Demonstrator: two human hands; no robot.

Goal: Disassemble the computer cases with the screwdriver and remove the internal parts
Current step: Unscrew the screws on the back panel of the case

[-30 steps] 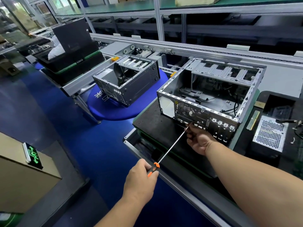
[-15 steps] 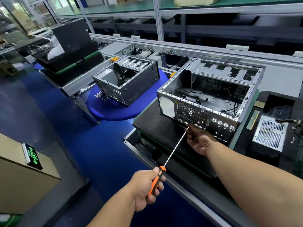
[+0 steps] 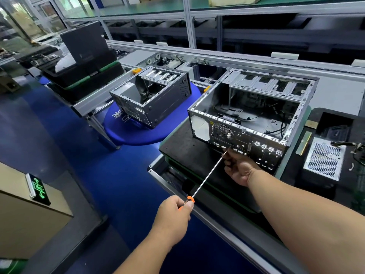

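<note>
The orange-and-black handle of a long-shafted screwdriver (image 3: pixel 207 175) is gripped in the left hand (image 3: pixel 173 216), fingers wrapped round it, while the shaft near its tip is pinched and steadied by the curled fingers of the right hand (image 3: pixel 240 169). The tip is set against the rear panel of the nearer computer case (image 3: pixel 250 113), just below its round fan grille (image 3: pixel 222 131). That open silver case is carried on a black mat (image 3: pixel 189 153) at the front of the workbench, with loose black cables seen inside. A second, darker computer case (image 3: pixel 154 99), also opened, is placed on a blue round stool (image 3: pixel 130 135) to the left, well apart. A perforated metal power supply unit (image 3: pixel 324 157) is laid on the bench just right of the nearer case. A green lit sign (image 3: pixel 38 188) is fixed to a cardboard box (image 3: pixel 25 220) at lower left.
</note>
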